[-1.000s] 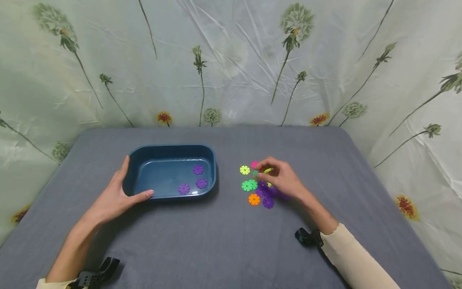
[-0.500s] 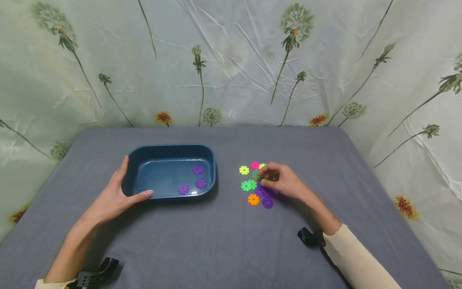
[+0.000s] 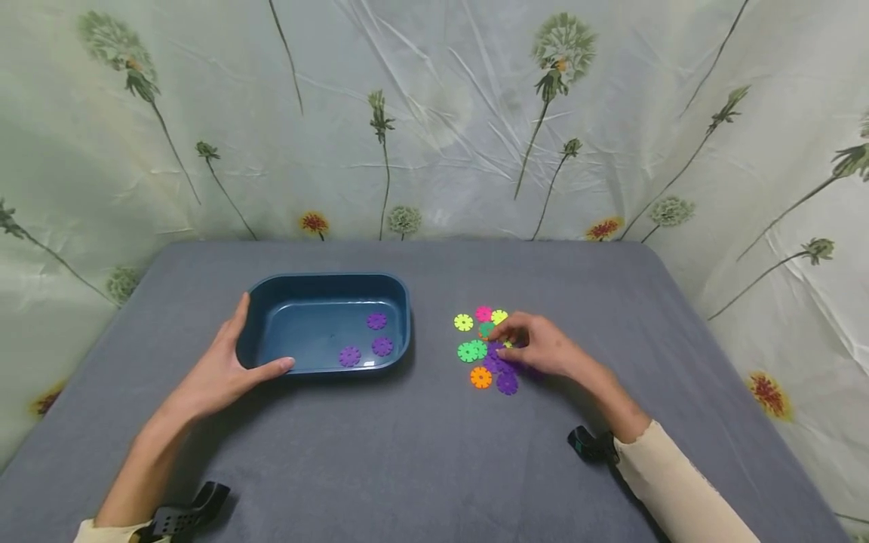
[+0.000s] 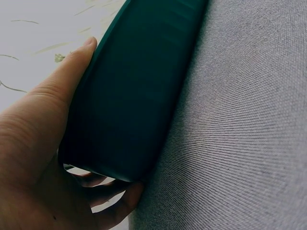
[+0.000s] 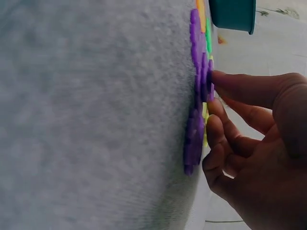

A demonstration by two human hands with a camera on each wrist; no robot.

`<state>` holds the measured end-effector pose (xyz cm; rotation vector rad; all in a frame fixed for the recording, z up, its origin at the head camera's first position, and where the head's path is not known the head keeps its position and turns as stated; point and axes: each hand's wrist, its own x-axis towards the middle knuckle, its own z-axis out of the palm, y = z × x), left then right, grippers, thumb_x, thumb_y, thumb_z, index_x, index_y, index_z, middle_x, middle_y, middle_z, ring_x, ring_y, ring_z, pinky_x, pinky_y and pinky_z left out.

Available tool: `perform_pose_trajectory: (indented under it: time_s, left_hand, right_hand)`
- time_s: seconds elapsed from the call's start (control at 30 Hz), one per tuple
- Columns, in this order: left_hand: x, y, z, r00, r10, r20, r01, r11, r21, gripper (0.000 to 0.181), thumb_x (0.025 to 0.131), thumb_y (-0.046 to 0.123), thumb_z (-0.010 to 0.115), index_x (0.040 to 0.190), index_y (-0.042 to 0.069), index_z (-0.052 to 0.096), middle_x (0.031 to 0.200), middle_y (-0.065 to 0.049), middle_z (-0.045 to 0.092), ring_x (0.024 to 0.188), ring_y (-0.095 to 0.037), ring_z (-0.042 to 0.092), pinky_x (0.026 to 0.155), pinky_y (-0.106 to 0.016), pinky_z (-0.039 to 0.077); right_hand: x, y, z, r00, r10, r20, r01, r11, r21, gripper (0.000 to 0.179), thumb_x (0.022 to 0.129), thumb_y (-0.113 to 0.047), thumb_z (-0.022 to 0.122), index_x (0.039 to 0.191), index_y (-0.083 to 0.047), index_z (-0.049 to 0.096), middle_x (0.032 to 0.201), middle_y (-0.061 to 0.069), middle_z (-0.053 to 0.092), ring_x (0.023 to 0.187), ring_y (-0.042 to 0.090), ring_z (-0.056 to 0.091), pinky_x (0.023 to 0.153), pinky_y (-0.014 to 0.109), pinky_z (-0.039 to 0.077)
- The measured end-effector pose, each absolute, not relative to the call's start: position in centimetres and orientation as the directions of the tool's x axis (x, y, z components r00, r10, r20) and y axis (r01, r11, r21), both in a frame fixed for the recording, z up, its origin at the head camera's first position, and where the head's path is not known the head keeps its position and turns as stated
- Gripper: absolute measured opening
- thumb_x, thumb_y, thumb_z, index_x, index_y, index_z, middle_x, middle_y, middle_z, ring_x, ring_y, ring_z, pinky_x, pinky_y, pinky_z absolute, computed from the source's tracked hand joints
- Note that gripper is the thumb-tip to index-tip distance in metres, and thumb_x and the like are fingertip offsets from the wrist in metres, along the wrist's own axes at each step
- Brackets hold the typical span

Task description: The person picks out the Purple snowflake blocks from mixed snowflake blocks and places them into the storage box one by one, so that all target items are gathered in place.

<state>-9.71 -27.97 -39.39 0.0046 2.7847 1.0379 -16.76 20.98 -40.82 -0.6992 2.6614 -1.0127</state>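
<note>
In the head view my left hand (image 3: 220, 373) grips the left end of a dark blue rectangular plastic basin (image 3: 326, 362), thumb at the near rim; the left wrist view shows fingers curled around its end (image 4: 127, 110). Three purple notched discs lie inside, including one disc (image 3: 349, 356) near the front. My right hand (image 3: 543, 347) is at a pile of coloured notched discs. Its thumb touches a purple disc (image 5: 210, 81), the other fingers bent beside it and apart from the thumb. No disc is lifted off the pile. The hand hides part of the pile.
Around the pile lie an orange disc (image 3: 480, 378), light green discs (image 3: 468, 351), yellow discs (image 3: 464, 322) and a pink disc (image 3: 483, 314). A grey cloth (image 3: 407, 467) covers the table, and a flower-print curtain (image 3: 448, 151) hangs behind it.
My right hand has shifted from the green disc near the pile's top towards the purple discs, leaving the green one on the pile. My left hand stays on the basin.
</note>
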Motion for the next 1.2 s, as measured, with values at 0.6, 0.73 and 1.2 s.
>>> perform_pose_trajectory:
  time_s: [0.6,0.73,1.2]
  left_hand:
    - [-9.7,-27.9,-39.4,-0.984,0.052,-0.168,-0.070,0.762,0.644,0.129,0.089,0.054,0.077,0.165,0.022,-0.022,0.170,-0.037,-0.003,0.153,-0.063,0.014,0.110,-0.081,0.026]
    - [-9.7,-27.9,-39.4,-0.984,0.048,-0.173,-0.075,0.766,0.638,0.129,0.089,0.055,0.077,0.164,0.023,-0.023,0.170,-0.038,-0.003,0.152,-0.063,0.014,0.109,-0.082,0.026]
    - [-9.6,-27.9,-39.6,-0.985,0.049,-0.166,-0.069,0.767,0.638,0.129,0.088,0.056,0.077,0.165,0.024,-0.021,0.170,-0.036,-0.001,0.153,-0.062,0.015,0.109,-0.082,0.027]
  right_hand:
    - [-17.1,19.9,-40.4,-0.854,-0.513,-0.080,-0.304,0.618,-0.725,0.014,0.093,-0.009,0.077,0.107,-0.008,0.076,0.085,0.003,0.066,0.080,0.015,0.058,0.071,0.023,0.048]
    - [-17.2,19.8,-40.4,-0.859,-0.507,-0.067,-0.297,0.601,-0.742,0.013,0.094,-0.010,0.076,0.107,-0.008,0.076,0.087,0.004,0.067,0.080,0.013,0.059,0.072,0.024,0.050]
    - [-17.4,19.1,-40.4,-0.862,-0.506,-0.037,-0.285,0.543,-0.790,0.012,0.095,-0.008,0.075,0.106,-0.005,0.075,0.090,0.010,0.071,0.079,0.016,0.062,0.066,0.023,0.052]
